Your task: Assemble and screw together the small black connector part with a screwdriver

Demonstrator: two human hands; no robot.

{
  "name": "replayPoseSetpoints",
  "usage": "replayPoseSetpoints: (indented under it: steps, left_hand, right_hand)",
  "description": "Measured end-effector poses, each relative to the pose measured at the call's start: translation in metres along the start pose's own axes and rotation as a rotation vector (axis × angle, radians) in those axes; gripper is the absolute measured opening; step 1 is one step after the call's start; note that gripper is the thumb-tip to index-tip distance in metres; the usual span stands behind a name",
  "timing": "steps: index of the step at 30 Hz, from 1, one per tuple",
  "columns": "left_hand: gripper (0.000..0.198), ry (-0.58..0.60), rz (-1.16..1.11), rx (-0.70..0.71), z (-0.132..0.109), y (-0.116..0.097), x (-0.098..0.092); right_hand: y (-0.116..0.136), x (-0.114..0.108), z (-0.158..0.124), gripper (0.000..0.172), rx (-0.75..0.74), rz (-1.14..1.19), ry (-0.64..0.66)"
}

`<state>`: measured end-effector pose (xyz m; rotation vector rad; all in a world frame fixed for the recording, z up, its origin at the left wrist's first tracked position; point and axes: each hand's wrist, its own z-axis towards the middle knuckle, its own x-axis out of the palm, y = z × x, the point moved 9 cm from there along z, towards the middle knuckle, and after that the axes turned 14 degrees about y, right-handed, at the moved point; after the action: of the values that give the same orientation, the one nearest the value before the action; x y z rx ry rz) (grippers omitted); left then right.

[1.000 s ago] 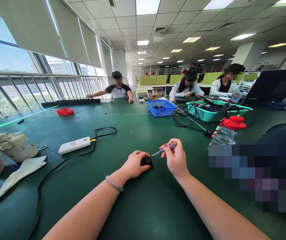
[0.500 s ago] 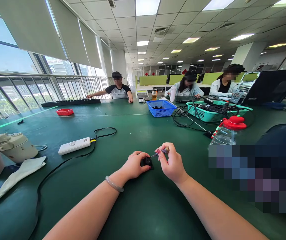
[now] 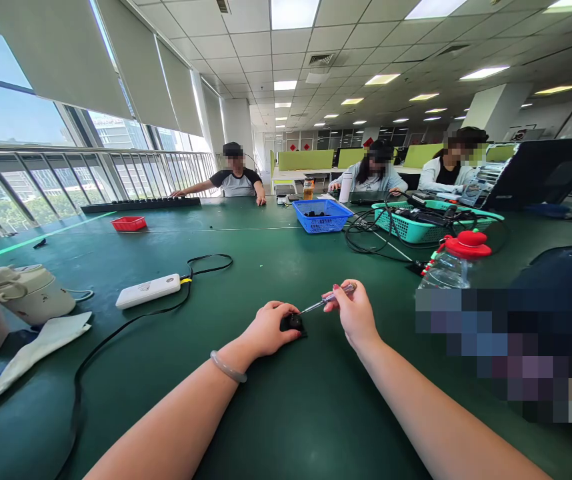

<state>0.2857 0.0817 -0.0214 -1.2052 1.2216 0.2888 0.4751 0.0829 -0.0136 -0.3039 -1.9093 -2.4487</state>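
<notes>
My right hand has drawn back, fingers gripping the screwdriver by its handle, tip at the small black part my left hand holds on the green table; work there seems unfinished

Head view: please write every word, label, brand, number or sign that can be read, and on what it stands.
No text can be read.
White device: its printed mark is too small to read.
Red diamond-shaped signs in the background: too small to read.
Screwdriver and black part: no readable marking.
</notes>
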Motion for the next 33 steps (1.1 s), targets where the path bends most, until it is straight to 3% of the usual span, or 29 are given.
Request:
replayPoseSetpoints:
  steps: [4,8,10,14,18,33]
  left_hand:
    - [0.043,0.019,-0.010,-0.009,0.000,0.001,0.001]
    - [0.042,0.021,0.001,0.010,0.001,-0.001,0.001]
    - [0.041,0.018,0.009,0.014,0.001,-0.002,0.001]
    - [0.043,0.012,0.015,0.009,0.001,-0.001,0.000]
    - [0.043,0.001,0.016,0.030,0.001,-0.001,0.001]
    - [0.044,0.012,0.011,0.013,0.000,-0.002,0.000]
  right_hand:
    - [-0.026,-0.007,0.002,0.036,0.197,0.220,-0.065]
    - [-0.033,-0.005,-0.002,0.029,0.292,0.270,-0.069]
    - [-0.025,0.000,-0.003,0.026,0.240,0.213,-0.040]
    - [0.022,0.023,-0.011,0.022,-0.104,-0.112,0.134]
    - [0.049,0.045,-0.027,0.016,-0.296,-0.406,0.276]
    - [0.051,0.044,-0.027,0.015,-0.315,-0.520,0.289]
